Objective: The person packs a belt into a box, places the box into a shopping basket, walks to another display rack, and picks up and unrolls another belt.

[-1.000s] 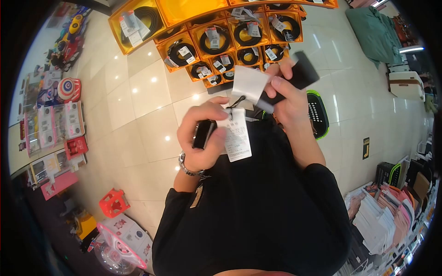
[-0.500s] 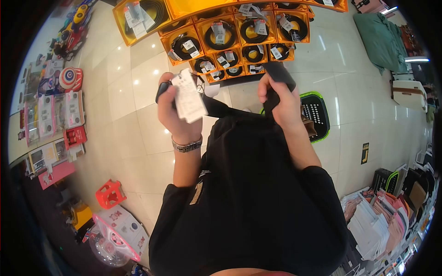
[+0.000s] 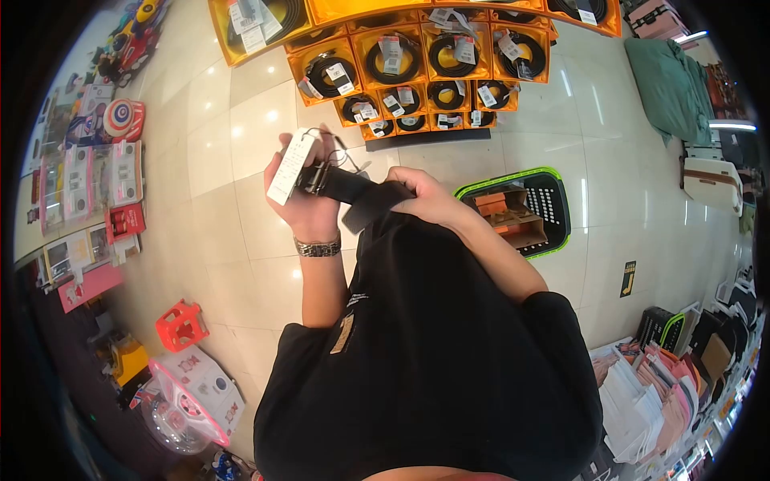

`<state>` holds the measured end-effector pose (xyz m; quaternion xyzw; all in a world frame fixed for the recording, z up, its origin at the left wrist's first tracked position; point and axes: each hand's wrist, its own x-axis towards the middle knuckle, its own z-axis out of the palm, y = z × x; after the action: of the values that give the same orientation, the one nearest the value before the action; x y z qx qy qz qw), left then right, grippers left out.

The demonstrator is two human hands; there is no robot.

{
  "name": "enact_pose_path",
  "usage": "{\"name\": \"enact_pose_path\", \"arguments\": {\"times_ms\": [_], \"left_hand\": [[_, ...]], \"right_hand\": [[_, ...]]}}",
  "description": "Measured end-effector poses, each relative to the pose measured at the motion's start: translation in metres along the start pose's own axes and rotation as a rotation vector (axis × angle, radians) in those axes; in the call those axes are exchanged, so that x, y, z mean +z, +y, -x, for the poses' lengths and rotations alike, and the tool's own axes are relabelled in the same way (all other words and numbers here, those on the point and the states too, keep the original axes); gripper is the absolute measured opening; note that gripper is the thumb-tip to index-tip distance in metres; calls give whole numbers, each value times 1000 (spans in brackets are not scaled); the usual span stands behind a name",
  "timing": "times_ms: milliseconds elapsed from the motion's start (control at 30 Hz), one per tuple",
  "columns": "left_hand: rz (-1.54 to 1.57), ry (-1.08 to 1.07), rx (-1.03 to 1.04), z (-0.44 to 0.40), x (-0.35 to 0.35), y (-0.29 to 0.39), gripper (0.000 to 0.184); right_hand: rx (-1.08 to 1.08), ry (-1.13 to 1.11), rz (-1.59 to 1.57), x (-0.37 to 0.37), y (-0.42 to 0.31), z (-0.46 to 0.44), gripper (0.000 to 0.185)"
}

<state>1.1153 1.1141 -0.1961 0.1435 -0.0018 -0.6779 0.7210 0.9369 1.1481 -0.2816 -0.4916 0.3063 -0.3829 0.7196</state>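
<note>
A black belt stretches between my two hands in front of my chest. My left hand is closed around its buckle end, palm turned up, with the metal buckle showing near the fingers. A white price tag on a dark cord hangs over that palm. My right hand grips the strap further along, and the belt's loose end sticks out to the left of it, pointing toward my left hand. The fingers of my right hand are partly hidden by the strap.
A stepped rack of orange boxes with coiled, tagged belts stands ahead. On the tiled floor sits a black-and-green shopping basket with brown packages. A red stool and boxed toys are at left; bags fill the lower right.
My right hand has moved left and down, bringing the strap's loose end toward my left hand. The left hand has turned, so the tag swung left and the buckle now shows.
</note>
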Motion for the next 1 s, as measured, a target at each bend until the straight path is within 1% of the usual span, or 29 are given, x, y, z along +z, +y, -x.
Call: {"name": "enact_pose_path", "arguments": {"times_ms": [33, 67, 100, 133, 167, 233, 300, 333, 367, 433, 500, 567, 600, 633, 700, 733, 767, 833, 867, 900, 967, 1000], "left_hand": [[2, -3, 5, -2, -10, 9, 21], [-75, 24, 55, -1, -16, 16, 20], [-149, 53, 105, 0, -23, 23, 19], [-210, 28, 119, 0, -37, 32, 19], [-296, 131, 158, 3, -45, 36, 20], [-346, 177, 116, 6, -64, 41, 23], [-494, 266, 22, 20, -78, 40, 34], [-482, 270, 45, 19, -98, 40, 36], [-470, 273, 67, 18, -102, 38, 39], [-769, 395, 154, 26, -110, 34, 49], [-1061, 480, 292, 26, -120, 35, 49], [-1380, 290, 508, 34, -120, 38, 47], [-1500, 108, 605, 38, -113, 41, 41], [-1500, 108, 605, 40, -106, 46, 41], [-1575, -414, 332, 44, -79, 50, 36], [-1594, -477, 299, 45, -69, 42, 30], [-1591, -471, 302, 49, -59, 34, 30], [-1760, -411, 84, 56, -48, 18, 26], [-1690, -459, 167, 52, -53, 8, 25], [-1688, -462, 170, 52, -52, 10, 25], [-1701, -388, 17, 50, -52, 14, 24], [-1469, -334, 20, 49, -51, 11, 21]], "right_hand": [[12, -70, 9, -2, 1, -2, 19], [1, -89, 114, -5, 0, -2, 21], [0, -93, 121, -5, -4, 0, 21], [-6, -84, 128, -5, -9, 2, 22], [-13, -74, 134, -4, -15, 2, 22], [-10, -103, 91, 2, -29, 3, 22], [-9, -132, 47, 14, -47, 5, 22], [-54, -160, 66, 17, -46, 3, 22], [-27, -160, 106, 23, -52, 3, 22], [13, -196, 165, 30, -55, 2, 22], [29, -197, 187, 34, -62, -1, 22], [47, -197, 209, 37, -63, -4, 21], [17, -165, 250, 38, -60, -5, 22], [-12, -132, 289, 39, -58, -6, 24], [3, -123, 308, 40, -56, -6, 24], [16, -115, 327, 40, -56, -6, 24], [19, -120, 330, 41, -53, -6, 24], [-26, -73, 331, 41, -48, -5, 23], [-28, -75, 335, 40, -48, -4, 23], [-21, -76, 318, 38, -49, -3, 21], [-17, -67, 305, 33, -56, -1, 21], [-68, -17, 420, 31, -67, 0, 23]]}}
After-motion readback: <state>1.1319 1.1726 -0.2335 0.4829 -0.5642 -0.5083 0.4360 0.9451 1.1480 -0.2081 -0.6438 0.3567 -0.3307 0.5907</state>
